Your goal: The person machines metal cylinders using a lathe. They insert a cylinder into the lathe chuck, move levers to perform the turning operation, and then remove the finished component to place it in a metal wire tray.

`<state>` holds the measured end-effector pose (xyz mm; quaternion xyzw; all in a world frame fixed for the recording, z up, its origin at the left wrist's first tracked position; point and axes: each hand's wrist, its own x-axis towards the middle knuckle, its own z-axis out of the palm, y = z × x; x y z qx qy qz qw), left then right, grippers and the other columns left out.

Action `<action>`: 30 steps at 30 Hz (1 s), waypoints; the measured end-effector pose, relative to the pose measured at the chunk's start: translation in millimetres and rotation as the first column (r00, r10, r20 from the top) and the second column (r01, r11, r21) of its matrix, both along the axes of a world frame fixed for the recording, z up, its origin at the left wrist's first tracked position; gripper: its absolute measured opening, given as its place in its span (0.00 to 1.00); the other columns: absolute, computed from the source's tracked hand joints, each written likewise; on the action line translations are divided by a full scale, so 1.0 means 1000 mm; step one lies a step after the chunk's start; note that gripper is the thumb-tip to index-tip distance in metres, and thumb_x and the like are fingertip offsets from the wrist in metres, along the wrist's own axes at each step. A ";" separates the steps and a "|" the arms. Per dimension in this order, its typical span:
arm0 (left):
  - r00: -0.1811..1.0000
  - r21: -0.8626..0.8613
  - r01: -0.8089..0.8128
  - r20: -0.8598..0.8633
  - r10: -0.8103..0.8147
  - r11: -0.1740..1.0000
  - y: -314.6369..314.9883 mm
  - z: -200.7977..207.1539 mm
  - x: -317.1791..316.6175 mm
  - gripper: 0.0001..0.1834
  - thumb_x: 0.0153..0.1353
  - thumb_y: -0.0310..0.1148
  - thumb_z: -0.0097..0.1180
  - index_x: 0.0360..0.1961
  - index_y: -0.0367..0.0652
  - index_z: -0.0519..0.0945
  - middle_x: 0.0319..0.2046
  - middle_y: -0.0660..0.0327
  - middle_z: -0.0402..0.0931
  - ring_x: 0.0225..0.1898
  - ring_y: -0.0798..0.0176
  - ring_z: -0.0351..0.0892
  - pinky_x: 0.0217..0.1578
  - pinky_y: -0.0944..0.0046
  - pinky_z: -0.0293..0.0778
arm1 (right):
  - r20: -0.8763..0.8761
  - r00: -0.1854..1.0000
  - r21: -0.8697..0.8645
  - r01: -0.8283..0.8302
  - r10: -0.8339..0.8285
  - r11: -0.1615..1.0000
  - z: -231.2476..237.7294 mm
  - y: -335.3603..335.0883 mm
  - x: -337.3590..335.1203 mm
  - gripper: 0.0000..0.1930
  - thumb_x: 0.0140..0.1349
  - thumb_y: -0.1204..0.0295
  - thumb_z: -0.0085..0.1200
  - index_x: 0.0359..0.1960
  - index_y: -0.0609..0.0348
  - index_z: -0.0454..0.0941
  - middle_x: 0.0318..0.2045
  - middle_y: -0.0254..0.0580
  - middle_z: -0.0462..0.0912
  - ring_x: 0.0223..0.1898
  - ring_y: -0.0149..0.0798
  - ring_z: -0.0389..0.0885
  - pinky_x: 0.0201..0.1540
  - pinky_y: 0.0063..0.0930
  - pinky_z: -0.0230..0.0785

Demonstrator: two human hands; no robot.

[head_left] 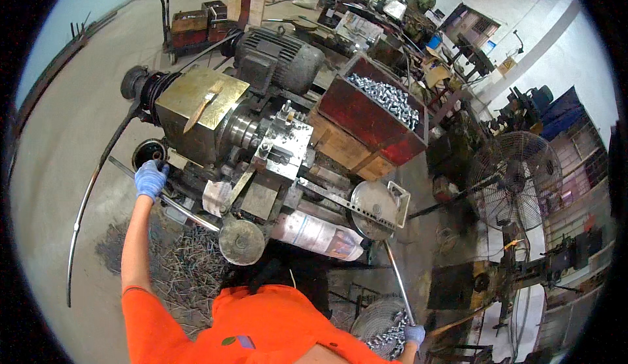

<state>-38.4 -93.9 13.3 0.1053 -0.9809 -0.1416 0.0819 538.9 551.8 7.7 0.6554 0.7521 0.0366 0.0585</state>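
My left hand (151, 180), in a blue-grey glove, is at a round dark pot (140, 155) on the left side of a lathe-like machine. Its fingers are bent together at the pot's near rim; whatever they pinch is too small to make out. A metal bar (190, 214) slants past beneath that wrist. Far to the lower right, my right hand (413, 335), gloved too, is wrapped round the lower end of a long shiny lever (398, 277). Beside it a round basket (367, 317) contains small metal parts (390, 339). A wooden-handled brush (201, 109) lies on the machine's brass-coloured housing (229, 90).
A red bin (366, 122) of small metal pieces rests on wood behind the carriage (288, 147). A large motor (278, 56) stands behind the housing. Metal shavings (186, 259) cover the floor in front. A caged fan (517, 177) stands at right; a loaded trolley (190, 29) is farther back.
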 end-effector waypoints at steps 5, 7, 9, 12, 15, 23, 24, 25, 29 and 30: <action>0.997 0.008 0.005 -0.077 -0.005 1.000 -0.004 -0.008 0.001 0.17 0.51 0.48 0.56 0.34 0.46 0.81 0.33 0.52 0.79 0.37 0.50 0.78 0.39 0.54 0.72 | -0.012 1.000 0.003 0.009 -0.009 1.000 -0.005 0.000 0.004 0.21 0.41 0.59 0.59 0.30 0.67 0.80 0.32 0.60 0.79 0.38 0.54 0.79 0.43 0.40 0.71; 0.997 -0.004 0.008 -0.077 -0.008 1.000 -0.002 -0.007 0.000 0.17 0.51 0.48 0.56 0.34 0.46 0.81 0.33 0.52 0.79 0.37 0.50 0.78 0.39 0.54 0.72 | -0.034 0.999 0.037 0.018 -0.017 0.999 -0.002 -0.003 0.005 0.21 0.40 0.60 0.60 0.31 0.67 0.79 0.32 0.60 0.79 0.39 0.55 0.79 0.43 0.40 0.71; 0.998 -0.024 0.004 -0.056 -0.005 1.000 0.002 -0.002 0.000 0.17 0.52 0.48 0.56 0.34 0.47 0.81 0.33 0.52 0.79 0.37 0.50 0.78 0.39 0.54 0.72 | -0.057 0.997 0.008 0.055 -0.054 0.998 -0.017 0.010 0.020 0.24 0.38 0.58 0.63 0.31 0.67 0.79 0.33 0.61 0.79 0.39 0.55 0.79 0.43 0.40 0.71; 1.000 0.002 -0.001 -0.020 0.001 1.000 0.008 0.011 0.005 0.17 0.52 0.47 0.56 0.34 0.47 0.81 0.33 0.51 0.79 0.37 0.50 0.77 0.39 0.54 0.72 | -0.045 0.994 -0.036 0.094 -0.096 0.995 -0.007 0.002 0.008 0.26 0.36 0.54 0.65 0.31 0.66 0.79 0.34 0.60 0.79 0.40 0.55 0.79 0.43 0.40 0.71; 1.000 -0.011 -0.011 -0.018 0.011 1.000 0.001 0.004 0.005 0.17 0.52 0.47 0.56 0.35 0.47 0.81 0.32 0.51 0.78 0.37 0.50 0.77 0.39 0.54 0.72 | -0.046 0.993 -0.054 0.102 -0.104 0.993 0.010 -0.013 -0.007 0.24 0.38 0.57 0.63 0.32 0.67 0.79 0.36 0.61 0.79 0.42 0.53 0.78 0.45 0.39 0.71; 0.997 -0.006 0.017 -0.070 -0.017 1.000 -0.001 -0.003 0.001 0.16 0.52 0.46 0.56 0.34 0.47 0.81 0.33 0.51 0.79 0.37 0.49 0.77 0.39 0.54 0.72 | -0.018 0.995 -0.009 0.097 -0.097 0.995 -0.011 0.000 0.007 0.23 0.39 0.57 0.61 0.31 0.65 0.80 0.34 0.58 0.80 0.40 0.53 0.79 0.43 0.39 0.72; 0.997 -0.019 0.018 -0.074 -0.019 1.000 0.000 -0.004 0.000 0.16 0.52 0.46 0.56 0.34 0.46 0.81 0.33 0.51 0.79 0.37 0.49 0.77 0.39 0.54 0.72 | -0.022 0.995 -0.006 0.098 -0.098 0.995 -0.013 0.000 0.010 0.22 0.39 0.57 0.61 0.30 0.64 0.80 0.34 0.58 0.80 0.39 0.53 0.79 0.43 0.39 0.72; 0.998 -0.013 0.016 -0.066 -0.016 1.000 0.001 -0.004 -0.001 0.16 0.52 0.46 0.56 0.34 0.46 0.81 0.33 0.51 0.79 0.37 0.49 0.77 0.39 0.54 0.72 | -0.020 0.996 -0.011 0.092 -0.092 0.996 -0.018 0.004 0.015 0.22 0.39 0.57 0.61 0.30 0.65 0.81 0.33 0.58 0.80 0.39 0.53 0.79 0.42 0.39 0.72; 0.999 0.010 0.011 -0.035 -0.010 1.000 0.002 0.003 0.002 0.16 0.52 0.46 0.56 0.35 0.46 0.81 0.33 0.52 0.79 0.38 0.50 0.77 0.39 0.54 0.72 | -0.023 0.997 -0.022 0.073 -0.074 0.997 -0.016 0.002 0.011 0.21 0.38 0.57 0.61 0.28 0.65 0.81 0.32 0.59 0.80 0.38 0.53 0.80 0.42 0.39 0.72; 1.000 0.018 0.015 -0.027 -0.015 1.000 0.003 0.004 0.003 0.16 0.52 0.46 0.56 0.35 0.46 0.81 0.33 0.52 0.79 0.38 0.50 0.77 0.40 0.54 0.72 | -0.025 0.997 -0.021 0.075 -0.075 0.997 -0.012 -0.004 0.008 0.21 0.38 0.58 0.61 0.28 0.65 0.81 0.32 0.59 0.80 0.38 0.53 0.80 0.42 0.39 0.72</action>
